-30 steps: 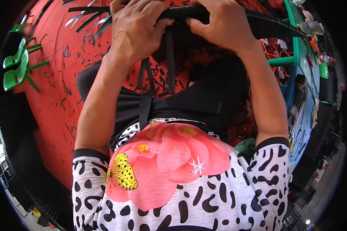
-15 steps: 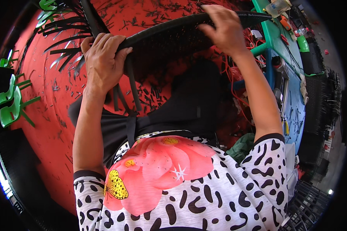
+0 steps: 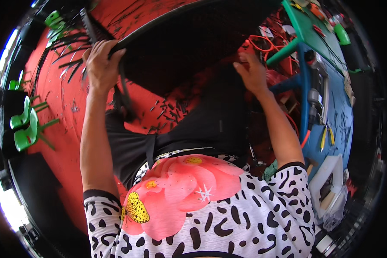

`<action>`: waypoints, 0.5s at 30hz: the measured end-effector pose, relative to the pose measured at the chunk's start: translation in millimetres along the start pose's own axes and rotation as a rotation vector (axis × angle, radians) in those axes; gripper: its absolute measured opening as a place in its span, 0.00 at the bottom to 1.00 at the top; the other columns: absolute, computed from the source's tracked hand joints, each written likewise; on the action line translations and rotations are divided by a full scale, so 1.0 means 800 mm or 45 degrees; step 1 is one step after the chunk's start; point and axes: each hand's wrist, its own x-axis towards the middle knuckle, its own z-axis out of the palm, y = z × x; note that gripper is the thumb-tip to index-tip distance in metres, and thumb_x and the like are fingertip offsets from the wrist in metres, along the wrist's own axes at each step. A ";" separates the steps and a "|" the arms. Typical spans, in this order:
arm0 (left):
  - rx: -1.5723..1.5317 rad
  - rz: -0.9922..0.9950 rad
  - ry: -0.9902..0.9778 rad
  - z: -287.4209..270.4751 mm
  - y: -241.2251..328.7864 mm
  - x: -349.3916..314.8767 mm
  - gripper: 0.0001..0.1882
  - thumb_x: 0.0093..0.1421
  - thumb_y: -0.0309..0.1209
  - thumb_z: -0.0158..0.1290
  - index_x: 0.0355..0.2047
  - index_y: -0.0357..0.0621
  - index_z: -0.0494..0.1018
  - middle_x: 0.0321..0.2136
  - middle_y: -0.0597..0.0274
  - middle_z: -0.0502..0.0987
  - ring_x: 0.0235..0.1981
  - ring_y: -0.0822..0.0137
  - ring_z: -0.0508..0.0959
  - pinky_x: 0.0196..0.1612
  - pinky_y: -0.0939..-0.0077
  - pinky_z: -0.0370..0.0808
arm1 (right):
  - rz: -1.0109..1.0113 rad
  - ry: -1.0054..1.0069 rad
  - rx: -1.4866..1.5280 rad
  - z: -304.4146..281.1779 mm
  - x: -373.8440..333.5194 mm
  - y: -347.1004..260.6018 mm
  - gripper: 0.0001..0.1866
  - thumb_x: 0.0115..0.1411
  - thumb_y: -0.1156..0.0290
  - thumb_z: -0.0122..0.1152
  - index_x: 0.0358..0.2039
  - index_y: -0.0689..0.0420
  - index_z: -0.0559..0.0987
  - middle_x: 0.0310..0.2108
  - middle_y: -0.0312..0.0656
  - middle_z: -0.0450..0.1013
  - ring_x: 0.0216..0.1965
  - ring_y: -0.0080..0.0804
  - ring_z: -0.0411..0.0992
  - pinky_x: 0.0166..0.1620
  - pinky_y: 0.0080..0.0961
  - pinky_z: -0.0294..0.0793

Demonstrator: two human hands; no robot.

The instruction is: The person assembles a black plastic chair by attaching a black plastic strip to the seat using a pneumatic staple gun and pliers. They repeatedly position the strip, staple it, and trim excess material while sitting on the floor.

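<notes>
A large dark woven-looking panel (image 3: 180, 47) with a pale curved edge spans the top of the view, above my lap. My left hand (image 3: 101, 69) is closed around its left end, thumb on the near side. Beside that hand, loose black flat strips (image 3: 71, 47) fan out to the left, and another strip hangs below it. My right hand (image 3: 253, 74) is off the panel's rim, low at its right side near my dark-clad leg. Its thumb and fingers are apart, and I see nothing in them. The panel's far right part is lost in shadow.
Short black offcuts (image 3: 172, 112) are scattered on the red floor (image 3: 69, 142). To the right stand a green table (image 3: 303, 26) and a blue table (image 3: 337, 137) with yellow-handled pliers (image 3: 327, 137) and power tools. Red cords (image 3: 266, 45) tangle beneath. Green chairs (image 3: 28, 133) line the left.
My right hand has left the panel's upper edge and come down toward me. The panel has turned, showing more of its dark face. My left hand keeps its hold, slightly further left.
</notes>
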 end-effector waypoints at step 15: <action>-0.012 0.073 -0.026 -0.012 0.012 -0.006 0.11 0.56 0.31 0.56 0.36 0.39 0.73 0.28 0.59 0.73 0.34 0.61 0.73 0.46 0.70 0.61 | 0.827 0.203 -1.109 -0.262 0.034 0.058 0.34 0.48 0.49 0.66 0.49 0.60 0.70 0.47 0.50 0.73 0.49 0.47 0.71 0.50 0.40 0.71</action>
